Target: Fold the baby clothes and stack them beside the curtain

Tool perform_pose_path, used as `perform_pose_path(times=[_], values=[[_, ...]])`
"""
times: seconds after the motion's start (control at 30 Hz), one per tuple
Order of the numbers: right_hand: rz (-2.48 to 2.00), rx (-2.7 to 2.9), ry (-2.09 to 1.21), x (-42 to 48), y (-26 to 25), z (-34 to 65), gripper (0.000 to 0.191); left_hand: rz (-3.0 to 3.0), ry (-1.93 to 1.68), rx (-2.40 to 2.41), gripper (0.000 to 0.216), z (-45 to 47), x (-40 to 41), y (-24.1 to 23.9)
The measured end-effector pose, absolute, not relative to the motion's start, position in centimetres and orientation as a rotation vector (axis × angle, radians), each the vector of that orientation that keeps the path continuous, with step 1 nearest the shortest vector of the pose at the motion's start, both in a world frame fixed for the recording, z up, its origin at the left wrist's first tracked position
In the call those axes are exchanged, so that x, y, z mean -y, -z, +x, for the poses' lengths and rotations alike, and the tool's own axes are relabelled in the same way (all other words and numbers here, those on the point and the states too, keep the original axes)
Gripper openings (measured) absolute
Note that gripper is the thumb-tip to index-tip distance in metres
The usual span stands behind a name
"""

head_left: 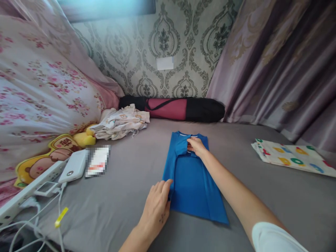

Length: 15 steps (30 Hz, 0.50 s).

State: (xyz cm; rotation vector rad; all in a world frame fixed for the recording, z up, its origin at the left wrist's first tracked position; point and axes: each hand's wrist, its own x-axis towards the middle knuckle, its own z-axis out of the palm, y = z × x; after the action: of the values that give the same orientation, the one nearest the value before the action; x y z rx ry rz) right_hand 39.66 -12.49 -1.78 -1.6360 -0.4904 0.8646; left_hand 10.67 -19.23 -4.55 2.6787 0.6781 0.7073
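A blue long-sleeved shirt (194,185) lies on the grey bed sheet, its sides and sleeves folded inward over the body and its collar at the far end. Below the collar, my right hand (195,145) is closed on a fold of the fabric near the sleeve. At the near left edge of the shirt, my left hand (157,199) pinches the cloth between thumb and fingers. The fingertips of my left hand are partly hidden behind the thumb and fabric.
A crumpled pile of light clothes (120,122) lies at the back left, before a black and red long bag (168,109). Folded patterned cloth (294,155) lies at right. At left are a white power bank (73,166), a power strip (34,192), cables and a yellow cushion (39,168).
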Motion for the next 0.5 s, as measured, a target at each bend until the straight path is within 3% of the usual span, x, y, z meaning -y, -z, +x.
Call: perform_pose_path(times=[0.23,0.5], values=[[-1.776,0.642,-0.922,12.85,2.13,39.60,0.023,2.686,-0.751,-0.712,0.018,11.17,19.22,4.81],[-2.011,0.880,-0.700,12.18,2.70,40.48,0.015,2.632,-0.806,-0.703,0.022,11.01,19.30,4.36]])
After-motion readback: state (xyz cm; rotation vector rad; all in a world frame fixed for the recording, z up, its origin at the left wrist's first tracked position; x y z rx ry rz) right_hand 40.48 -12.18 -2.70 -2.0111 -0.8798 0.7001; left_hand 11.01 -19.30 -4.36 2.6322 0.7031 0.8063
